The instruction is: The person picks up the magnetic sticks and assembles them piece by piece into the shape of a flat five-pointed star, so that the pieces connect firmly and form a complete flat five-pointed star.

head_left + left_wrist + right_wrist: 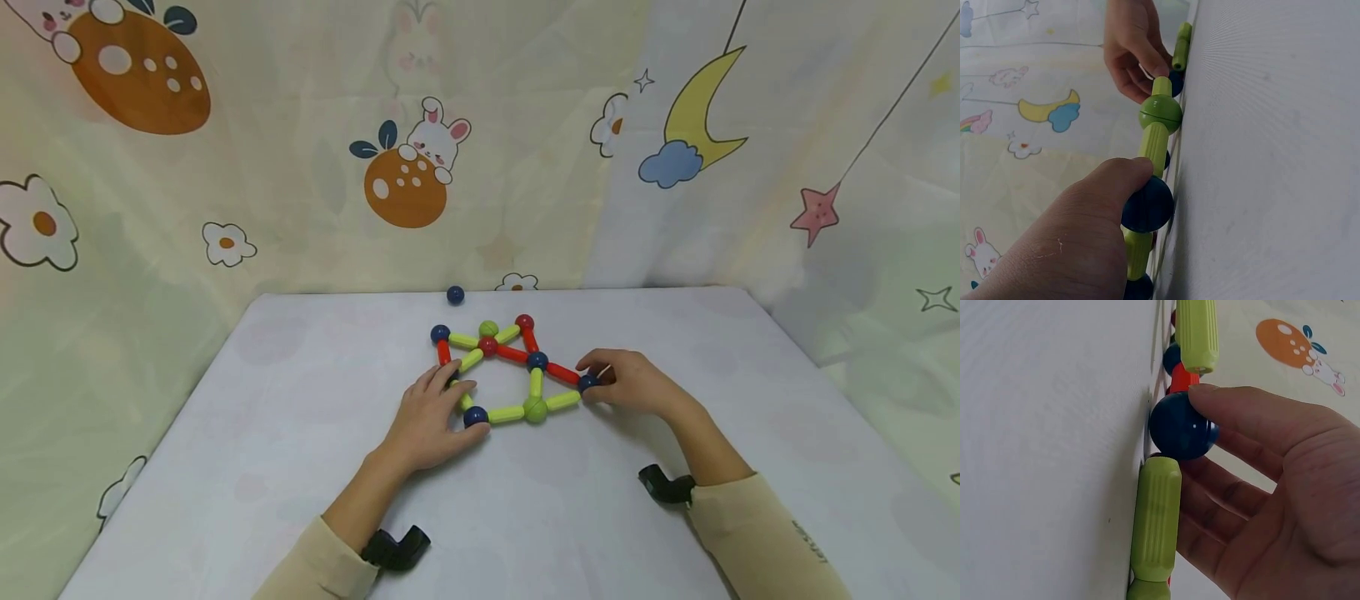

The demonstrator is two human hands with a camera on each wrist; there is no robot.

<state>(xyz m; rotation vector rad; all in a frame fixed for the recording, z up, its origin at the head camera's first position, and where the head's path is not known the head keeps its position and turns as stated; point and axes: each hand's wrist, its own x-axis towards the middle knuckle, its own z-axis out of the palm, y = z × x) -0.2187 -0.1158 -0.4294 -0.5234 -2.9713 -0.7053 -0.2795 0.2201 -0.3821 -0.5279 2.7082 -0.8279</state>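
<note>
Flat rod-and-ball lattice (517, 367) lying mid-table (300, 433), toward far edge.
Left hand (433, 421) resting on near-left corner; thumb touching dark blue ball (476, 416), fingers loosely spread over green rod, nothing gripped.
Right hand (633, 383) at right tip, fingers curled, pinching blue end ball (588, 382).
Loose blue ball (455, 294) apart at far edge, near printed curtain (405, 167).
</note>
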